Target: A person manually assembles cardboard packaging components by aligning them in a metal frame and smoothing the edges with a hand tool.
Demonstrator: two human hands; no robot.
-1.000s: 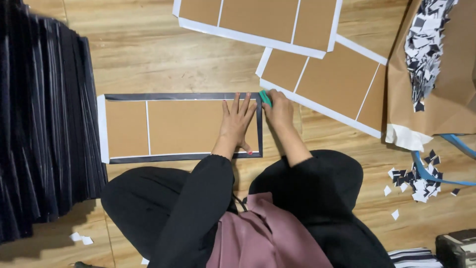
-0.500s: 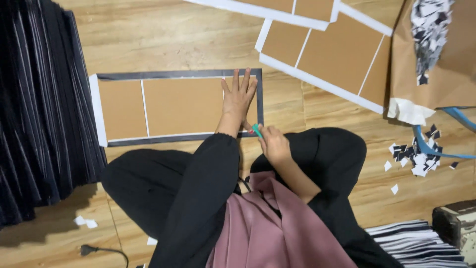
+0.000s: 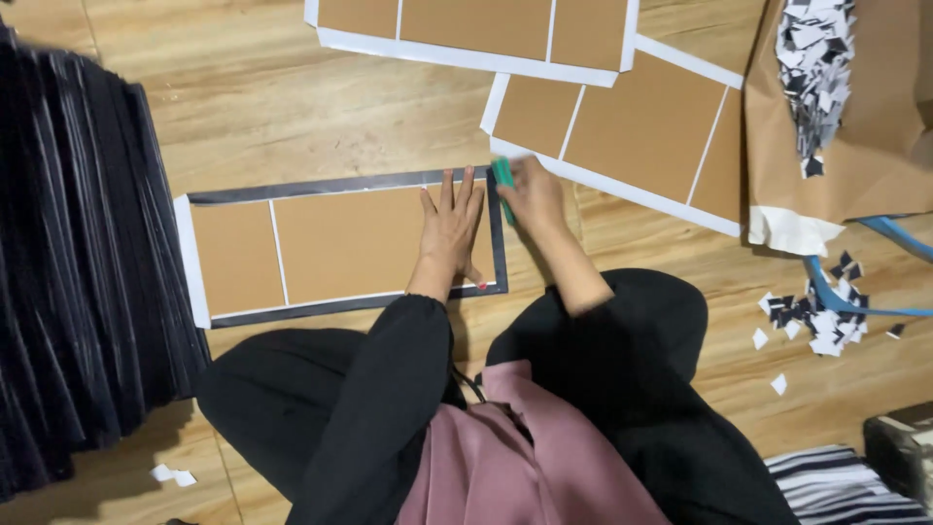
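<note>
The wooden floor (image 3: 292,107) is taken up at nine o'clock by a large stack of black pleated sheets (image 3: 68,292), and at twelve and one o'clock by two white-edged brown board panels (image 3: 622,126). A brown paper sheet (image 3: 875,126) heaped with black-and-white offcuts (image 3: 816,68) is seen at two o'clock. At the centre lies the dark-bordered board panel (image 3: 340,248), pressed flat under the left hand (image 3: 449,228), whose fingers are spread apart. At its right-hand edge a small green tool (image 3: 502,183) is gripped by the right hand (image 3: 533,194), fingers closed round it. A likely fault is judged to be slippage: with uneven pressure the panel could shift, leaving the dark border wrinkled or misaligned, and the spread fingertips lie close to the tool's path
</note>
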